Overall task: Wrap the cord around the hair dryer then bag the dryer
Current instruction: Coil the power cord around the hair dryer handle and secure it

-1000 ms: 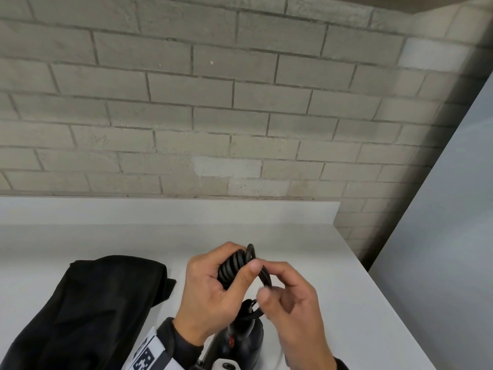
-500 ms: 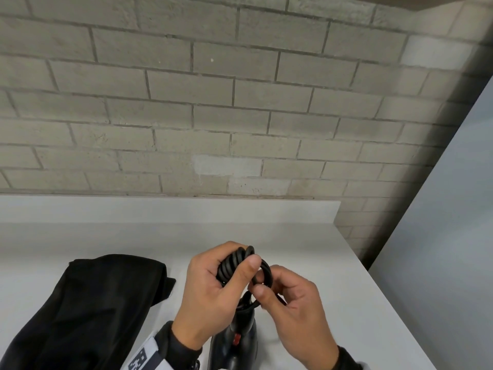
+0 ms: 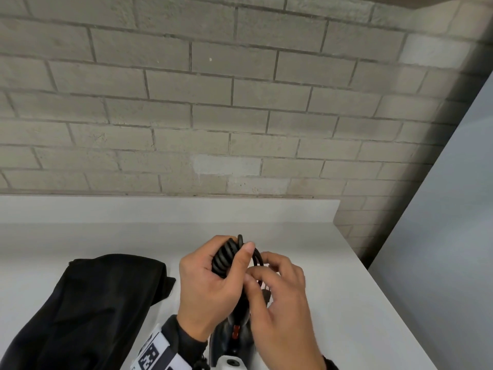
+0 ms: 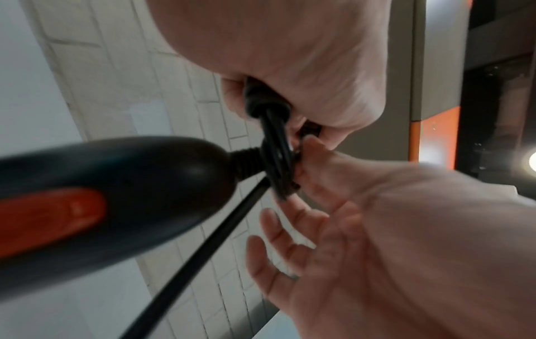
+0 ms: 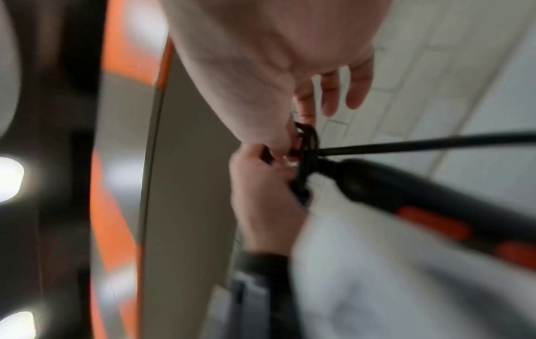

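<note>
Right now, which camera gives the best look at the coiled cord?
The head view: the coiled cord shows as stacked loops gripped by the left hand. Both wrist views are blurred; they show only a few strands near the dryer handle.

The right hand (image 5: 269, 68) enters from the top of the frame. Its thumb and forefinger pinch the black cord (image 5: 307, 146) at the bundled loops; its other fingers (image 5: 356, 89) extend straight beyond. The left hand (image 5: 261, 195) rises from below, closed around the same loops, with a dark sleeve (image 5: 261, 259) at its wrist. One cord strand runs taut to the right edge. The hair dryer handle (image 5: 406, 195), black with orange insets, extends to the lower right. The view is blurred.
</note>
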{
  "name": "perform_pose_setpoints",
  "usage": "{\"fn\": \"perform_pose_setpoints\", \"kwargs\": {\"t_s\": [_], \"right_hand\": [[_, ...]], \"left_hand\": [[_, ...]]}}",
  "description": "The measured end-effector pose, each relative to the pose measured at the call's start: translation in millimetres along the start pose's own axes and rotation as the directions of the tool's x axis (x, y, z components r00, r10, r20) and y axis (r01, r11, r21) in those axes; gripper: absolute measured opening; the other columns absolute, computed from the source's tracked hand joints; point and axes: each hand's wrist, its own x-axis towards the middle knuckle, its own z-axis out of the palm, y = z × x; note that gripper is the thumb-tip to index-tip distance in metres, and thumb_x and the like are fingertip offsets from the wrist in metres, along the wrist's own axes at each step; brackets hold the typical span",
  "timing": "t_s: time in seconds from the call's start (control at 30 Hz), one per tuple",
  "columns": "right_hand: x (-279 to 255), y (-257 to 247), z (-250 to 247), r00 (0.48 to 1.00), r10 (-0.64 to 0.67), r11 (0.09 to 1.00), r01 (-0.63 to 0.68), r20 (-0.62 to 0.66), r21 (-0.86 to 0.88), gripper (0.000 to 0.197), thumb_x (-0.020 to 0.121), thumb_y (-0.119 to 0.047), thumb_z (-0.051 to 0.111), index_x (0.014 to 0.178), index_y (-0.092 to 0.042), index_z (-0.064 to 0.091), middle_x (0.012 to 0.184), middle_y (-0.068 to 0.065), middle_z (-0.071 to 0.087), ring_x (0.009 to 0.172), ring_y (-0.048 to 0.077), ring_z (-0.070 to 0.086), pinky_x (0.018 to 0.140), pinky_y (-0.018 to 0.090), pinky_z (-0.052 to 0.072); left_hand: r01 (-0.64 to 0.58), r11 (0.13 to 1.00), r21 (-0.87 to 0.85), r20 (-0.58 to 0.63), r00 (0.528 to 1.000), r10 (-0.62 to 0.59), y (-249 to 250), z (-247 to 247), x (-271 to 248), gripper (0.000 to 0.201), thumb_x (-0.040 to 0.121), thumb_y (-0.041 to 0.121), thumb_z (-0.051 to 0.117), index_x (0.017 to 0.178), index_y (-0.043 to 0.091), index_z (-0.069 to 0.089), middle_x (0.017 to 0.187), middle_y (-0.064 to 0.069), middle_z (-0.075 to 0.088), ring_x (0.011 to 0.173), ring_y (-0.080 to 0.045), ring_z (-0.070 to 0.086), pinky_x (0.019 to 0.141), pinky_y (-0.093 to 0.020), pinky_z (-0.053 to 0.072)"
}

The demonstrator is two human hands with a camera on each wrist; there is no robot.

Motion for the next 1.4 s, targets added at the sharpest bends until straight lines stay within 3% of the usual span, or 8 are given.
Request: {"fn": "perform_pose_setpoints", "kwargs": {"t_s": [0.1,0.23,0.47,0.73,1.0,1.17,1.3,1.4], "right_hand": [[8.6,-13.9,-21.2,0.91,0.263,0.857,-0.373,0.321,0.355,0.024,0.092,-0.038,0.062,0.073,-0.028,0.072,0.091,-0.016,0.063,0.082,0.004,0.059,0.071,0.018,0.043],[18.7,-18.3,-50.9,0.706,0.305,0.297,-0.708,0.639,0.64,0.028,0.09,-0.03,0.06,0.069,-0.012,0.067,0.077,0.005,0.057,0.078,0.018,0.055,0.069,0.032,0.04],[-1.8,-15.1,-46.0,0.966,0.166,0.954,-0.209,0.199,0.216,0.032,0.074,-0.067,0.063,0.087,-0.038,0.068,0.094,-0.019,0.054,0.075,0.003,0.049,0.071,0.01,0.038],[0.7,-18.0,-48.7,0.962,0.161,0.89,-0.237,0.219,0.389,0.024,0.092,-0.037,0.062,0.075,-0.022,0.071,0.06,-0.001,0.065,0.063,0.005,0.06,0.067,0.013,0.044],[27.5,-9.1,-89.8,0.736,0.271,0.593,-0.635,0.62,0.495,0.024,0.084,-0.024,0.071,0.073,-0.004,0.064,0.047,-0.003,0.016,0.039,0.014,0.014,0.051,0.03,0.033],[9.1,17.0,-77.9,0.78,0.024,0.487,-0.555,0.625,0.674,0.027,0.072,-0.015,0.085,0.075,-0.004,0.061,0.074,0.016,0.07,0.071,0.028,0.06,0.062,0.024,0.051],[-21.4,38.8,-53.3,0.89,0.11,0.491,-0.435,0.442,0.755,0.044,0.063,-0.032,0.091,0.078,0.0,0.065,0.053,0.019,0.061,0.057,0.028,0.067,0.075,0.033,0.058],[-25.3,33.5,-71.6,0.858,0.105,0.436,-0.493,0.502,0.752,0.05,0.06,-0.039,0.092,0.076,-0.001,0.065,0.042,0.004,0.043,0.033,0.014,0.044,0.049,0.029,0.048]], "left_hand": [[-0.009,1.0,0.027,-0.025,1.0,0.01,-3.6,-0.9,1.4,0.03,0.084,0.04,0.065,0.068,0.014,0.065,0.047,-0.002,0.053,0.042,-0.015,0.048,0.042,-0.025,0.041],[-0.059,0.997,0.047,0.005,0.998,0.059,-0.7,-2.3,2.3,0.03,0.084,0.038,0.065,0.069,0.013,0.066,0.046,-0.001,0.052,0.042,-0.015,0.049,0.042,-0.023,0.04],[-0.086,0.994,0.066,-0.005,0.996,0.087,-1.7,0.2,5.9,0.026,0.085,0.037,0.067,0.072,0.014,0.068,0.047,0.002,0.053,0.041,-0.013,0.05,0.042,-0.028,0.043],[-0.103,0.991,0.081,0.042,0.994,0.1,-5.4,-1.6,6.7,0.028,0.085,0.036,0.067,0.07,0.012,0.067,0.045,0.006,0.049,0.04,-0.011,0.046,0.042,-0.019,0.04],[-0.125,0.99,0.062,0.122,0.986,0.117,-0.6,4.4,2.3,0.028,0.084,0.037,0.068,0.07,0.013,0.068,0.048,0.01,0.05,0.042,-0.011,0.048,0.042,-0.027,0.042],[-0.075,0.996,0.053,0.092,0.993,0.07,-5.6,-2.9,11.5,0.03,0.085,0.039,0.067,0.07,0.013,0.068,0.05,0.001,0.056,0.044,-0.019,0.052,0.045,-0.033,0.045],[-0.043,0.998,0.045,0.132,0.991,0.036,-6.1,-2.9,10.8,0.029,0.084,0.04,0.068,0.07,0.014,0.067,0.05,0.0,0.055,0.044,-0.018,0.051,0.046,-0.036,0.044],[-0.013,0.998,0.053,0.152,0.988,0.005,-8.7,-3.9,9.0,0.029,0.083,0.04,0.068,0.07,0.014,0.068,0.05,-0.002,0.055,0.044,-0.018,0.051,0.046,-0.037,0.044]]}}
